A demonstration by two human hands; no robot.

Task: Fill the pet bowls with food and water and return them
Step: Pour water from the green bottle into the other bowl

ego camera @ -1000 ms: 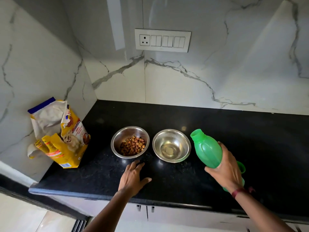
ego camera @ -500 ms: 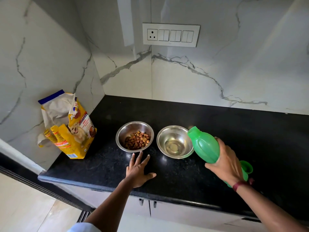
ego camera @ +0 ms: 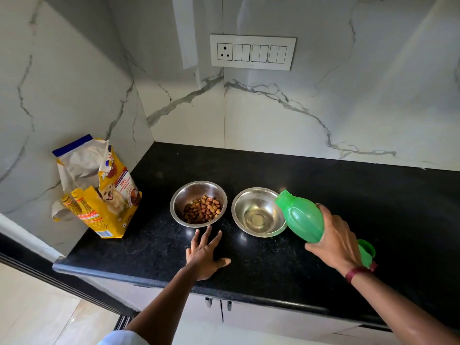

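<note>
Tilting further than a second ago, mouth now hanging over the rim: green plastic bottle [ego camera: 302,217], clasped by the right hand [ego camera: 334,241] beside the right-hand steel bowl [ego camera: 258,211], holding a shallow pool of water. Sitting just left, apart: steel bowl with brown kibble [ego camera: 198,204]. Resting flat, fingers spread, grasping nothing, on the black stone surface [ego camera: 154,247]: left hand [ego camera: 203,255]. Leaning against the wall: yellow pet-food bag [ego camera: 99,188]. Risking a splash past the rim, probably, through tipping too fast.

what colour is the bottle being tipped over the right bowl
Green, seen in the head view: the bottle in the right hand.
</note>
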